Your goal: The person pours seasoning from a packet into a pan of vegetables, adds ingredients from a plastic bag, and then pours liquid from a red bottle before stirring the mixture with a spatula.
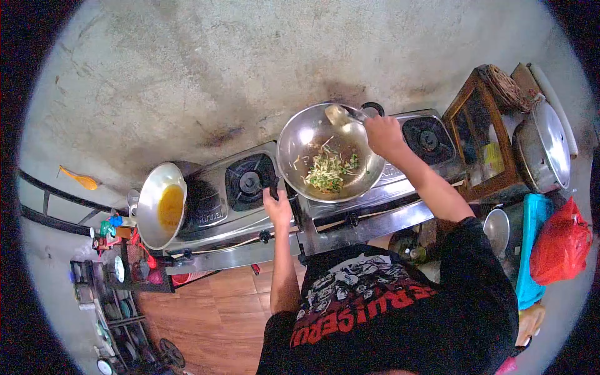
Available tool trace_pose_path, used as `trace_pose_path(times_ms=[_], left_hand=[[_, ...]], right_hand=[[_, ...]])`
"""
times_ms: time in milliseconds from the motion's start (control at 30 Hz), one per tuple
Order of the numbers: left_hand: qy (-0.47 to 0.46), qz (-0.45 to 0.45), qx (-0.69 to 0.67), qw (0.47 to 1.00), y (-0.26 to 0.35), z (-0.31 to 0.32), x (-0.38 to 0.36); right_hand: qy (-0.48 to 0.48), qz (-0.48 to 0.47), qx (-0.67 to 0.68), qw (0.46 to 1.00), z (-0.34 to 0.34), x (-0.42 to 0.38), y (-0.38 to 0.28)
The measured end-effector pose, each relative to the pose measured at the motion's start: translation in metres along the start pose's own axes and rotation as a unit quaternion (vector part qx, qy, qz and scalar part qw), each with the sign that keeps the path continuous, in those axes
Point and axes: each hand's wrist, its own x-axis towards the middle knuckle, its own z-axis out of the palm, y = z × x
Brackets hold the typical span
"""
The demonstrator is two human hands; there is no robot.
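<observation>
A wide metal wok [300,128] sits on the stove, with shredded vegetables and chopped greens [329,172] gathered in its lower middle. My left hand [279,209] is closed around the wok's black handle [274,187] at the near left side. In my right hand [384,134], at the far right rim, I grip a spatula [338,115]. Its broad head lies over the upper part of the wok, apart from the vegetables. A second black handle [373,109] sticks out from the wok's far right side.
Left of the wok is a bare burner [249,182], then another wok [145,206] holding yellow-brown oil [170,208]. Another burner [429,140] lies to the right, beside a wooden glass-fronted cabinet [478,134]. A large pot [542,150] and a red plastic bag [562,240] stand farther right.
</observation>
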Motion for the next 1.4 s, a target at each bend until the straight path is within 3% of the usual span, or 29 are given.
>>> trace_pose_path(times_ms=[100, 167, 233, 400, 467, 600, 733, 833, 933, 1000, 1033, 1100, 1167, 1233, 1300, 1333, 1400], left_hand=[[0.052, 0.079, -0.029, 0.995, -0.018, 0.006, -0.005], [-0.042, -0.171, -0.135, 0.975, -0.006, 0.001, -0.015], [-0.023, -0.149, -0.145, 0.978, 0.006, 0.003, -0.021], [-0.019, -0.146, -0.163, 0.976, 0.019, 0.0, -0.027], [-0.006, -0.149, -0.182, 0.972, 0.02, 0.002, -0.03], [0.001, -0.148, -0.19, 0.97, 0.019, 0.003, -0.032], [-0.01, -0.159, -0.199, 0.967, 0.023, 0.002, -0.032], [0.009, -0.154, -0.197, 0.968, 0.023, 0.005, -0.033], [-0.002, -0.16, -0.183, 0.97, 0.026, 0.002, -0.03], [-0.024, -0.166, -0.177, 0.97, 0.015, 0.002, -0.024], [-0.022, -0.133, -0.134, 0.982, -0.007, 0.007, -0.018], [-0.016, -0.103, -0.089, 0.991, -0.015, 0.005, -0.011], [0.004, -0.062, -0.01, 0.998, 0.001, 0.003, 0.002], [-0.036, -0.091, -0.004, 0.995, -0.023, 0.003, 0.019], [-0.046, -0.059, 0.02, 0.997, -0.022, 0.003, 0.027], [-0.022, -0.033, 0.049, 0.998, -0.005, 0.001, 0.025], [-0.033, -0.035, 0.041, 0.998, -0.031, 0.005, 0.035]], right_hand=[[-0.031, 0.01, 0.019, 0.999, 0.011, 0.001, -0.014], [-0.051, 0.024, 0.03, 0.998, 0.017, -0.006, -0.026], [0.001, 0.005, 0.061, 0.998, 0.019, -0.009, -0.031], [0.004, 0.084, 0.098, 0.992, 0.021, -0.015, -0.015], [0.052, 0.103, 0.104, 0.988, 0.033, -0.017, -0.013], [0.043, 0.06, 0.147, 0.986, 0.067, -0.025, -0.024], [0.026, 0.064, 0.163, 0.984, 0.044, -0.03, -0.017], [0.019, 0.126, 0.17, 0.977, 0.032, -0.021, -0.01], [0.025, 0.08, 0.175, 0.981, 0.044, -0.02, -0.011], [-0.029, -0.012, 0.177, 0.984, 0.05, -0.027, -0.013], [-0.028, -0.012, 0.176, 0.984, 0.044, -0.029, -0.007], [-0.026, -0.114, 0.198, 0.973, 0.024, -0.031, 0.007], [-0.022, -0.102, 0.177, 0.979, 0.019, -0.021, 0.013], [-0.017, -0.084, 0.151, 0.985, 0.019, -0.021, 0.014], [-0.007, -0.019, 0.145, 0.989, 0.033, -0.017, 0.004], [-0.01, -0.05, 0.14, 0.989, 0.035, -0.018, 0.0], [-0.02, -0.078, 0.154, 0.985, 0.035, -0.033, 0.006]])
